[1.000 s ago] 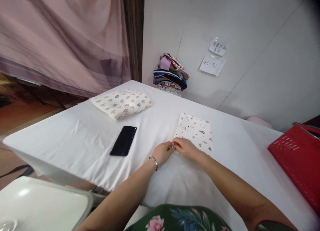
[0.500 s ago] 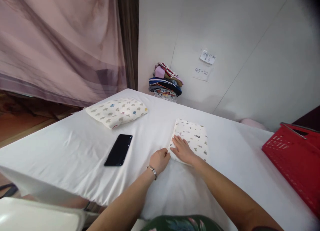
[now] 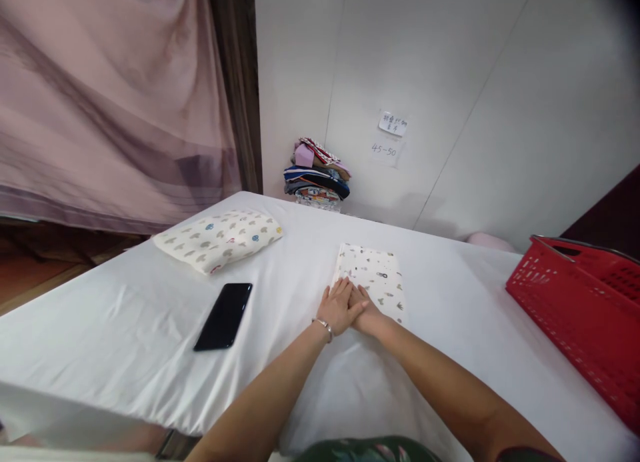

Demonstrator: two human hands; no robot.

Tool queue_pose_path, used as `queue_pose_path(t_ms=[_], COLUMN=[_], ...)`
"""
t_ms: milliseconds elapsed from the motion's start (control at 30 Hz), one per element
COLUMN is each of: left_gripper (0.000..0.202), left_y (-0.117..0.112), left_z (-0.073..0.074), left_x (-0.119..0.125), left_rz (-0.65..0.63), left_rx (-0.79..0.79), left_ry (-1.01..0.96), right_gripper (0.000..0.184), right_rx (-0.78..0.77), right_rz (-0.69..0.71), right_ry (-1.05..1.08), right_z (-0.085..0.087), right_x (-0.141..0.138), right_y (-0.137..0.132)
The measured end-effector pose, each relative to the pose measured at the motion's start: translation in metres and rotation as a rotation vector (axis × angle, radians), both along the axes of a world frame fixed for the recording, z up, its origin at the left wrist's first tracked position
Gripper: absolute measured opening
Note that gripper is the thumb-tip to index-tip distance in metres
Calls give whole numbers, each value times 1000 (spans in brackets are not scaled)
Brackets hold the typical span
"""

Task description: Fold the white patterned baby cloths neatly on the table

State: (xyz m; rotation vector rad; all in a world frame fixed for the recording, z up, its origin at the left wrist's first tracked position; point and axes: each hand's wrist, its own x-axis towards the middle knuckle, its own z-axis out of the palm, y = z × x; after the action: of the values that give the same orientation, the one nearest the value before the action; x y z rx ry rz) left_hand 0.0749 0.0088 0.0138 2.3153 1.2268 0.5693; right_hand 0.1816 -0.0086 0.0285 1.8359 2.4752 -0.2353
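Note:
A folded white cloth [image 3: 377,269] with small printed figures lies flat on the white-covered table [image 3: 280,302]. My left hand [image 3: 339,309], with a bracelet at the wrist, rests palm down over the cloth's near left part, fingers stretched out. Beside it and partly under it, my right hand [image 3: 369,315] lies flat on the same cloth; the left hand hides some of its fingers. Both hands press on the cloth without gripping it.
To the left are a black phone [image 3: 223,317] and a patterned white cushion-like piece [image 3: 217,241]. A stack of folded fabrics [image 3: 317,174] stands at the far edge by the wall. A red plastic basket [image 3: 575,315] sits at the right.
My left hand has moved from pinching at the cloth's near left edge to lying open on the cloth, partly over my right hand. The view has shifted slightly.

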Motion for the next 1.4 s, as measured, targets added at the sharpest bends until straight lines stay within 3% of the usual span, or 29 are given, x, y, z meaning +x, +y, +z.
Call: queue_pose_path(t_ms=[167,267,367,500,600,700,800,933,1067,1200,1400], left_gripper=[72,73,72,69,71,74,76,84,84,82,82], left_y=[4,2,0,-2,0,9,28,57,66,61,58], left_z=[-22,-25,-24,-17,-1,18,24,9,-7,-9,-9], left_x=[-7,-8,-7,-8,-3,14,34,39,28,27,32], left_rz=[71,88,87,88,87,106,64,110,142,138,158], left_rx=[65,126,154,139,60,95,192,66,19,10,23], left_ry=[92,144,179,223,277,283,256,319,281,268,297], right_gripper=[63,64,66,67,67,67,65,65,71,73,73], right_rx=[-35,26,-11,-23,-33,29,128,120,86,82,131], right_rz=[-48,-250,-450,-453,-440,-434,-447,-551,-618,-607,-484], right_ry=[65,27,13,33,44,41,25,0,27,34,13], right_z=[17,19,11,-1,1,7,14,15,1,-9,5], right_x=[38,71,91,97,97,100,105,119,137,147,128], right_y=[-22,-27,-27,-28,-25,-7,26,69,86,87,106])
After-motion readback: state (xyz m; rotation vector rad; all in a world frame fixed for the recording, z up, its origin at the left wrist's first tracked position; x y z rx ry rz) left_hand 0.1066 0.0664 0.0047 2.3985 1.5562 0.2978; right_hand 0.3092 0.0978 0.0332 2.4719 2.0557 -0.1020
